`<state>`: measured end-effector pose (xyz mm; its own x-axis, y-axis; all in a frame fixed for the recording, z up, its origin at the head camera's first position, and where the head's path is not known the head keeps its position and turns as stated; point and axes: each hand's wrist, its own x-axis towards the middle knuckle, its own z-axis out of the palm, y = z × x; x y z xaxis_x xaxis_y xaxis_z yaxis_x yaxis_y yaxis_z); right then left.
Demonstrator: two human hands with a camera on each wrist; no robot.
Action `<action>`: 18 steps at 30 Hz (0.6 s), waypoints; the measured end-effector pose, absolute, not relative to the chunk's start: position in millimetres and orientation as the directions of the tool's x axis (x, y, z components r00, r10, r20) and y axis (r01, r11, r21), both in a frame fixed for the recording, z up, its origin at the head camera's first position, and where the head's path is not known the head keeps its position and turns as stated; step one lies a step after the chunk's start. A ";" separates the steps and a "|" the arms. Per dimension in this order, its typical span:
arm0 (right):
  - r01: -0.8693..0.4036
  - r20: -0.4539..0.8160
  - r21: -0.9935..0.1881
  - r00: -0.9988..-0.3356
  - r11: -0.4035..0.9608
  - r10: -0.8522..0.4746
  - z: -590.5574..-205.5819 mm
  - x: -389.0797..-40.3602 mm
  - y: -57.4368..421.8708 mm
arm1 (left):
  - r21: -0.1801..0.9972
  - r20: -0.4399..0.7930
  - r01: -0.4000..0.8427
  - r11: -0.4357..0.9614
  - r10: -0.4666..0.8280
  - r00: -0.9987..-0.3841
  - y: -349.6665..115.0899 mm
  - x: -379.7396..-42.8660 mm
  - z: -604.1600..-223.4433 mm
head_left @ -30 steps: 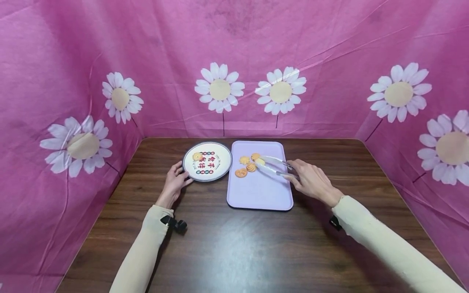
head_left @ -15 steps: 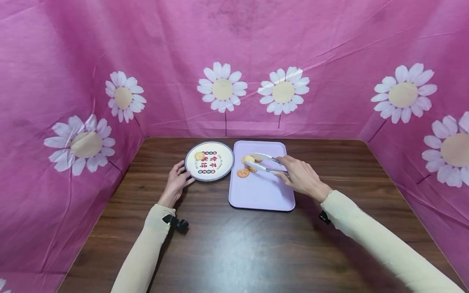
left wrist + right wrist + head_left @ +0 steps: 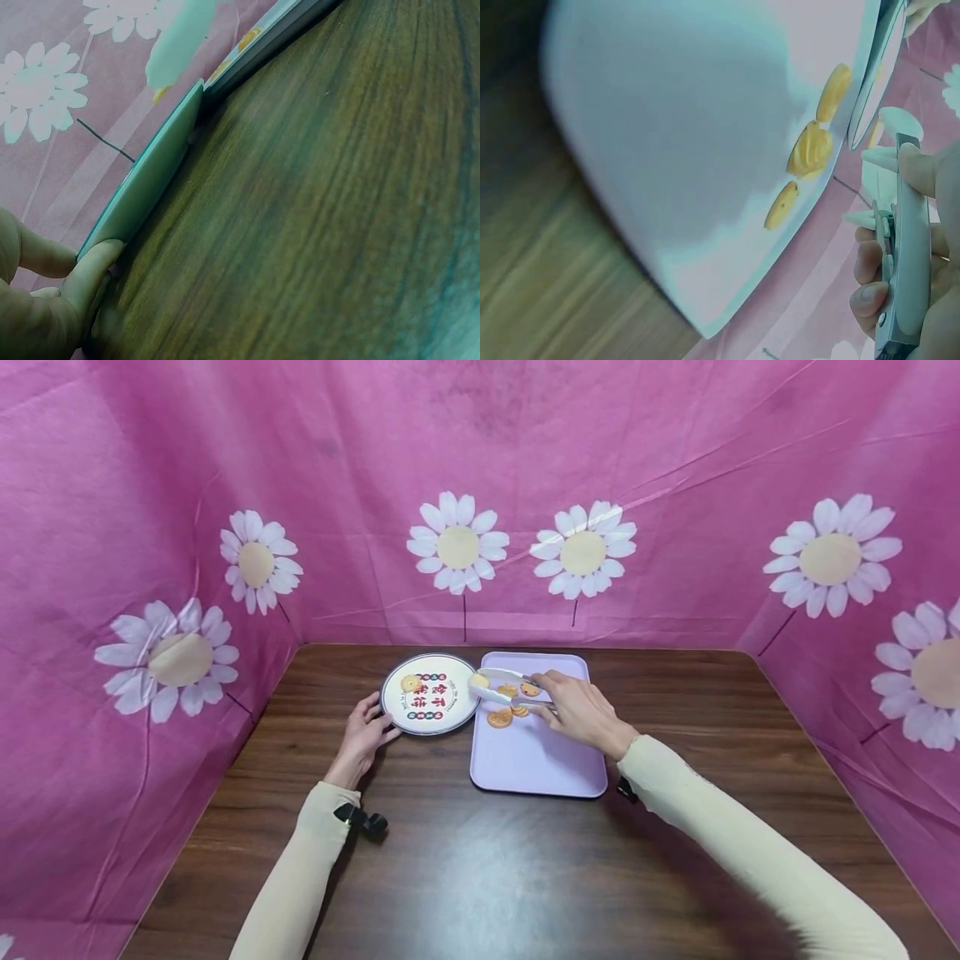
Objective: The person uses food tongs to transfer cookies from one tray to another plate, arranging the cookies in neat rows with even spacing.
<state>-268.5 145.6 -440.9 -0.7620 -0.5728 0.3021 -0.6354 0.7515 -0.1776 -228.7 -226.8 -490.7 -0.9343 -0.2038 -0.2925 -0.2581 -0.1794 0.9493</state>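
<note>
My left hand (image 3: 362, 742) pinches the near-left rim of a white round plate (image 3: 442, 723) with red and dark printed characters. In the left wrist view, thumb and finger are on the plate's edge (image 3: 154, 169). One flower-shaped cookie (image 3: 411, 682) lies on the plate's left part. My right hand (image 3: 585, 710) grips metal tongs (image 3: 911, 255) with pale, broad tips. Between those tips a pale yellow cookie (image 3: 480, 680) is held, over where plate and tray meet. Several other cookies (image 3: 500, 717) lie on the lilac tray (image 3: 536, 760), partly hidden by the tongs.
The tray stands right beside the plate on a dark brown wooden table (image 3: 465, 877). A pink cloth (image 3: 517, 460) with white daisies rises behind the table and along both sides. A small black device (image 3: 362, 820) is strapped to my left wrist.
My right hand has moved left with the tongs, which have picked up a cookie from the tray and carried it to the plate's right edge. The left hand keeps its hold on the plate.
</note>
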 end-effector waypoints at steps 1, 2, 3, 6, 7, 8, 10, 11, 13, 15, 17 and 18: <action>-0.638 0.299 -0.173 -0.760 0.750 -0.577 -440.9 -270.5 142.3 | 0.949 -0.293 -0.259 -0.181 -0.205 -0.934 -226.6 -228.8 -490.9; -0.641 0.296 -0.169 -0.757 0.748 -0.582 -441.1 -272.5 138.9 | 0.948 -0.295 -0.260 -0.182 -0.204 -0.934 -226.3 -228.9 -491.2; -0.644 0.296 -0.165 -0.754 0.747 -0.586 -441.3 -274.4 135.5 | 0.948 -0.297 -0.261 -0.184 -0.203 -0.933 -226.1 -229.0 -491.5; -0.647 0.288 -0.154 -0.752 0.746 -0.593 -441.2 -278.7 125.6 | 0.946 -0.302 -0.266 -0.187 -0.201 -0.932 -225.5 -229.1 -491.9; -0.650 0.284 -0.151 -0.750 0.745 -0.597 -441.1 -279.8 122.1 | 0.945 -0.303 -0.268 -0.187 -0.199 -0.932 -225.7 -229.0 -492.0; -0.654 0.279 -0.148 -0.747 0.741 -0.603 -441.1 -280.6 118.6 | 0.944 -0.306 -0.270 -0.188 -0.199 -0.931 -226.0 -228.8 -492.2; -0.664 0.268 -0.135 -0.739 0.735 -0.618 -441.1 -281.9 111.6 | 0.943 -0.310 -0.273 -0.191 -0.203 -0.929 -226.9 -228.2 -492.3; -0.670 0.263 -0.131 -0.735 0.731 -0.625 -441.2 -282.6 108.0 | 0.943 -0.310 -0.273 -0.190 -0.205 -0.928 -227.3 -227.9 -492.2; -0.677 0.255 -0.122 -0.729 0.726 -0.636 -441.7 -283.7 101.6 | 0.943 -0.310 -0.273 -0.189 -0.205 -0.929 -228.0 -227.2 -492.0; -0.680 0.251 -0.113 -0.725 0.724 -0.642 -442.1 -285.2 96.4 | 0.944 -0.307 -0.270 -0.191 -0.204 -0.930 -228.2 -227.1 -491.7; -0.681 0.247 -0.109 -0.724 0.724 -0.644 -442.5 -287.0 91.4 | 0.945 -0.301 -0.263 -0.194 -0.202 -0.932 -228.0 -227.3 -491.3; -0.681 0.243 -0.107 -0.724 0.724 -0.645 -442.6 -287.9 89.1 | 0.945 -0.298 -0.260 -0.196 -0.201 -0.933 -227.7 -227.4 -491.2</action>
<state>-287.9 89.1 -442.6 -0.7241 -0.6453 0.2433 -0.6813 0.7242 -0.1068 -227.4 -227.7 -491.2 -0.9330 -0.2011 -0.2984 -0.2601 -0.1964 0.9454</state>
